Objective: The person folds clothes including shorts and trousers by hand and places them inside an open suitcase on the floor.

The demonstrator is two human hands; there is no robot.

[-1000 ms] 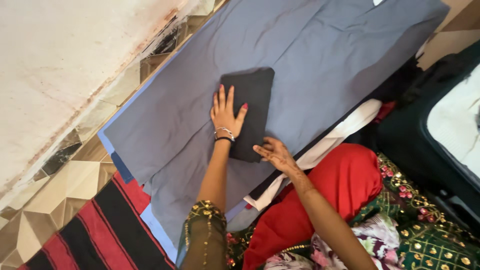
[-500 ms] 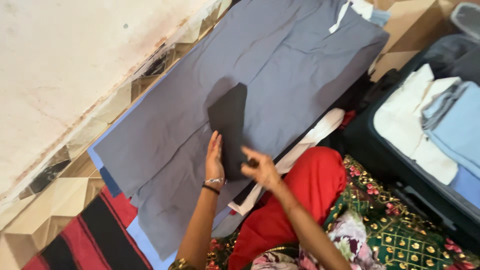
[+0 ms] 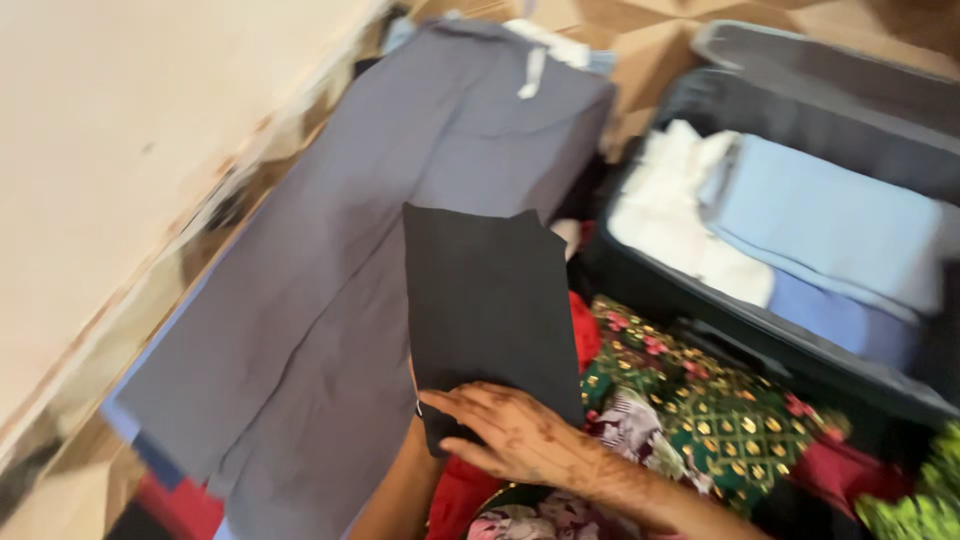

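Right hand grip clamps folded black cloth at its near edge, lifted beside open suitcase; left hand apparently hidden beneath, grip undeterminable.

Folded cloth: plain black, no pattern seen.
Spread garment: slate grey, plain; a white tie lay at its far end.
Right hand: carried dark brown henna patterning on its back.
Suitcase: dark grey-black shell.
Suitcase contents: white folded stack; light blue folded stack.
Embroidered fabric: dark green with gold lattice and pink-red flowers.
Red cloth: solid red.
Floor tiles: tan and beige geometric shapes.
Wall: was cream.
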